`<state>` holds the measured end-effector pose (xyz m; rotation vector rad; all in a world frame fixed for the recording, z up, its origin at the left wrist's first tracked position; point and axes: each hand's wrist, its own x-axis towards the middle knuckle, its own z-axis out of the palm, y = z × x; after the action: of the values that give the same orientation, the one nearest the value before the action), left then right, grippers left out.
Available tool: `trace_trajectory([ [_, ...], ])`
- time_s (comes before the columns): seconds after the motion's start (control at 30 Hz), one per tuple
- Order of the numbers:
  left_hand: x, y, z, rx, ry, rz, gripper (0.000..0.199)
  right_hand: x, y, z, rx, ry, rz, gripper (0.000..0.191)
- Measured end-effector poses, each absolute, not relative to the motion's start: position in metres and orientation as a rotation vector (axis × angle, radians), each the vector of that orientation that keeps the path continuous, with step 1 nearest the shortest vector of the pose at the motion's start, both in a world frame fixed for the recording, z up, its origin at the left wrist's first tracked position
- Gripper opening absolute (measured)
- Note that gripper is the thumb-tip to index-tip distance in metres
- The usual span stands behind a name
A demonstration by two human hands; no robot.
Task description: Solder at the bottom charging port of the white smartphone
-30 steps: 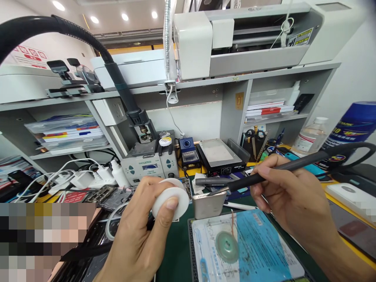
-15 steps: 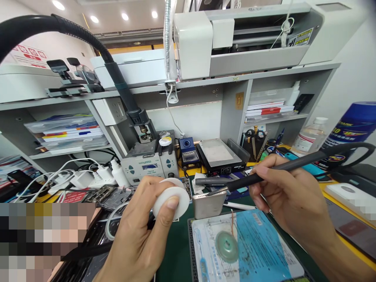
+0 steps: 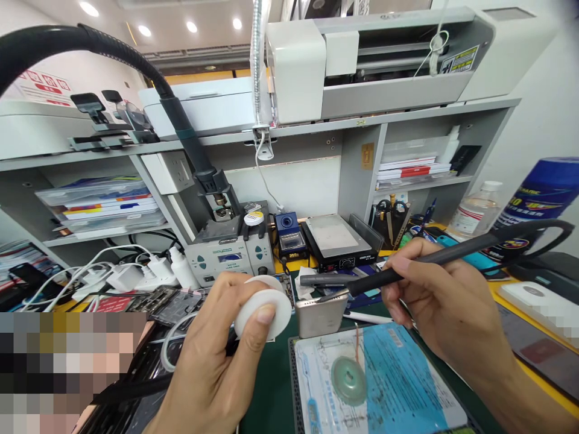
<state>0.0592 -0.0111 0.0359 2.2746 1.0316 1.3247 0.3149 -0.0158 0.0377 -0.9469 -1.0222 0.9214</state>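
At the lower centre-left, my left hand (image 3: 221,343) pinches a white round spool (image 3: 266,310) between thumb and fingers. My right hand (image 3: 443,295) grips a black soldering iron (image 3: 384,277) like a pen, its cable running off to the right. The iron's thin metal tip points left, over the top edge of a small silver metal box (image 3: 320,316). Close to the tip lies a grey rod (image 3: 325,280). In front of the box, a round green disc (image 3: 348,380) rests on a blue and white mat (image 3: 407,374).
Behind my hands stand a grey rework station (image 3: 226,259), a small blue unit (image 3: 289,234) and a flat heating plate (image 3: 337,238). White cables (image 3: 122,274) tangle at the left. On the right are a clear bottle (image 3: 474,211) and a blue can (image 3: 538,199). Part of a person is at the lower left.
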Motion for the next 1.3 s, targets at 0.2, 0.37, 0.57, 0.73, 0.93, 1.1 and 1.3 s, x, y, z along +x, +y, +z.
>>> trace_trajectory([
  [0.2,0.0589,-0.0118,0.0356,2.283,1.039,1.296,0.019,0.3163,-0.0163,0.0368,-0.959,-1.035,0.894,0.022],
  [0.37,0.0586,-0.012,0.0351,2.294,1.038,1.297,0.02,0.3136,-0.0157,0.0376,-0.968,-1.029,0.878,0.024],
  [0.57,0.0588,-0.0116,0.0353,2.32,1.039,1.304,0.022,0.3135,-0.0164,0.0391,-0.989,-1.033,0.858,0.024],
  [0.73,0.0582,-0.0121,0.0349,2.326,1.048,1.301,0.022,0.315,-0.017,0.0374,-1.007,-1.05,0.837,0.025],
  [0.93,0.0579,-0.0127,0.0347,2.307,1.053,1.301,0.02,0.315,-0.0161,0.0383,-0.993,-1.054,0.838,0.026],
  [1.1,0.0575,-0.0131,0.035,2.321,1.056,1.315,0.019,0.3163,-0.0167,0.0381,-0.987,-1.062,0.838,0.025],
  [1.3,0.0589,-0.0126,0.0345,2.284,1.061,1.319,0.019,0.3139,-0.0173,0.0376,-0.977,-1.053,0.809,0.023],
])
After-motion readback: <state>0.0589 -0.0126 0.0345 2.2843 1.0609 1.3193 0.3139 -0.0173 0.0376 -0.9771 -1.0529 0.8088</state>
